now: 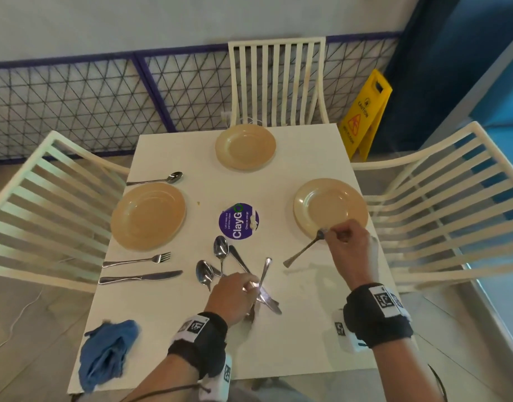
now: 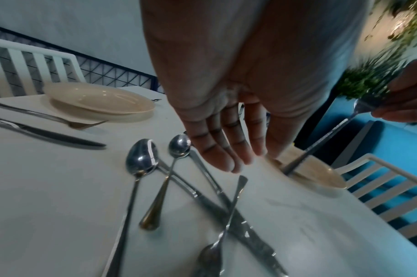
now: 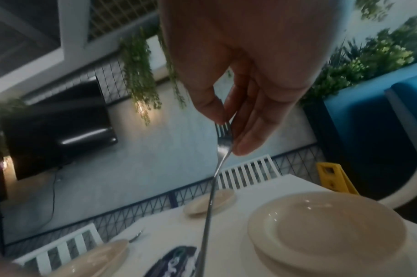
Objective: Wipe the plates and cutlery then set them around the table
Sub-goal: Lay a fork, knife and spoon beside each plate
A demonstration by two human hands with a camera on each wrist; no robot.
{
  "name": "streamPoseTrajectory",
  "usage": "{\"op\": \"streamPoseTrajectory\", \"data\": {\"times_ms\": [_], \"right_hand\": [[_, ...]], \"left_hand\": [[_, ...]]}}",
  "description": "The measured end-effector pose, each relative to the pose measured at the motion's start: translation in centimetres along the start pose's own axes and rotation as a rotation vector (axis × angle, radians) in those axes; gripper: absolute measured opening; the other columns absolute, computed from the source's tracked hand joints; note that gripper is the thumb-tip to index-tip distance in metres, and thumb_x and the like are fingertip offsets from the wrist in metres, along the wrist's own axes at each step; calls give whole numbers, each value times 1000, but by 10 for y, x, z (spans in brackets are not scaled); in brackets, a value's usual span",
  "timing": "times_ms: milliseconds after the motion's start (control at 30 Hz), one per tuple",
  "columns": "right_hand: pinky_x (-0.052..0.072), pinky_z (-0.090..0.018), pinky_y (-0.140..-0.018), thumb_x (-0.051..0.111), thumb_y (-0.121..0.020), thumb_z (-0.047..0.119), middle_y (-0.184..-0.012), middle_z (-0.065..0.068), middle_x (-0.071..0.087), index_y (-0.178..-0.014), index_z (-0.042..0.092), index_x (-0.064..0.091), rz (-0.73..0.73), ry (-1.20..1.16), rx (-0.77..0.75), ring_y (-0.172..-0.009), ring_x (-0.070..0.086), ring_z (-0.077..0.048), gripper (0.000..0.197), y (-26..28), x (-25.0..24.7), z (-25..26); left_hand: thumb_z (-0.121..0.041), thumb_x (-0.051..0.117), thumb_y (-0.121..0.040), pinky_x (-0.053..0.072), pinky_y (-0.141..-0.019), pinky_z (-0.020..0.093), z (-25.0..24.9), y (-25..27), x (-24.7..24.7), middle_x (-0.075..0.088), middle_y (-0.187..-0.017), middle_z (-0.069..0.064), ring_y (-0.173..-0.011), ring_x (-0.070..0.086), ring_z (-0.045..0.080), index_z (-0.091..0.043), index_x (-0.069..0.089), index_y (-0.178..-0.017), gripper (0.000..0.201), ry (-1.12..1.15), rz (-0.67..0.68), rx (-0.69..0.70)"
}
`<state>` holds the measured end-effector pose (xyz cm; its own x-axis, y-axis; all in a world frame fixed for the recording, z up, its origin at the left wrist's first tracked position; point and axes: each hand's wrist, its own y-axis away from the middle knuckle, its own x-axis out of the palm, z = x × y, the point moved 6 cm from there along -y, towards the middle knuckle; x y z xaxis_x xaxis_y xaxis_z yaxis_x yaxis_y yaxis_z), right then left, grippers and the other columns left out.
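Note:
My right hand (image 1: 329,234) (image 3: 228,121) pinches a fork (image 1: 301,250) (image 3: 212,187) by its tines. It holds the fork tilted above the near edge of the right tan plate (image 1: 330,210) (image 3: 333,234), handle pointing down towards the table. My left hand (image 1: 249,282) (image 2: 231,157) hovers with straight fingers over a loose pile of spoons and knives (image 1: 220,256) (image 2: 174,187) at the near middle and grips nothing. A second tan plate (image 1: 245,146) lies at the far side. A third plate (image 1: 148,216) (image 2: 100,101) sits at the left, with a spoon (image 1: 156,179), fork (image 1: 136,260) and knife (image 1: 139,276) laid beside it.
A crumpled blue cloth (image 1: 107,352) lies at the table's near left corner. A round purple sticker (image 1: 239,221) marks the table's middle. White slatted chairs (image 1: 278,82) stand at the left, far and right sides. A yellow caution sign (image 1: 365,111) stands at the far right.

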<state>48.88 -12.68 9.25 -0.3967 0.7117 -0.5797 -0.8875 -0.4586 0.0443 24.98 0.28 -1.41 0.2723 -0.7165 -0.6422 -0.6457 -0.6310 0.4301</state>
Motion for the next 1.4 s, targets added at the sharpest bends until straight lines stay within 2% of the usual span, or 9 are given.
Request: {"op": "streamPoseTrajectory", "data": {"times_ms": [167,333,467,633,833,1067,1133,1200,1400], "right_hand": [[52,-20,-66,74,-83,17,-71,2,74,-81,14,63,-51,-317,141,-74,72,-11,11,14,-2,9],[60,-45,-86,61,-91,-1,-88,-22,75,-103,-12,57,73,-742,362,-87,75,-35,16,27,38,6],[62,-39,-81,54,-96,-2,-97,-28,73,-108,-8,55,194,-888,513,-95,72,-41,13,44,79,10],[62,-36,-72,61,-93,-1,-89,-26,74,-100,-9,61,543,-637,580,-80,74,-35,11,60,149,33],[62,-39,-71,68,-86,4,-82,-21,74,-88,-1,68,736,-410,521,-66,71,-26,6,43,239,64],[56,-30,-57,68,-91,9,-72,-11,72,-92,-3,68,683,-378,582,-51,61,-16,12,-27,325,92],[54,-29,-57,69,-90,9,-72,-12,73,-89,-1,68,650,-398,594,-51,62,-17,11,-56,347,97],[55,-29,-57,69,-90,7,-73,-15,72,-86,-2,68,617,-431,617,-51,61,-18,10,-86,368,103],[48,-21,-44,65,-91,0,-65,-16,61,-77,-2,60,571,-539,681,-40,52,-15,15,-161,420,116]], "left_hand": [[-42,57,-97,51,-94,36,-38,-13,-30,42,-137,-10,-100,60,15,-41,37,-147,54,50,-139,154],[-23,67,-96,61,-84,33,-30,-23,-85,71,-109,11,-81,70,16,-21,72,-112,16,595,-148,-19],[-7,72,-90,63,-75,29,-10,-28,-127,75,-87,14,-76,69,23,-8,73,-110,19,869,-138,-79],[-5,72,-90,60,-72,25,20,-59,-182,71,-85,12,-74,65,18,-8,68,-115,25,1058,-323,-142],[-2,67,-94,53,-58,23,36,-128,-231,67,-90,15,-65,61,16,-13,60,-129,37,853,-365,-107],[-15,64,-97,60,-86,42,43,-239,-250,71,-102,4,-77,68,19,-29,32,-155,68,422,-253,-102],[-21,60,-98,54,-89,35,39,-264,-249,73,-107,-1,-95,69,20,-34,21,-158,72,250,-204,-85],[-22,54,-100,46,-89,31,36,-289,-247,72,-114,-1,-108,66,23,-31,22,-157,67,100,-160,-73],[-18,53,-94,54,-98,43,46,-369,-249,76,-108,1,-105,68,25,-25,29,-156,67,3,-114,-115]]}}
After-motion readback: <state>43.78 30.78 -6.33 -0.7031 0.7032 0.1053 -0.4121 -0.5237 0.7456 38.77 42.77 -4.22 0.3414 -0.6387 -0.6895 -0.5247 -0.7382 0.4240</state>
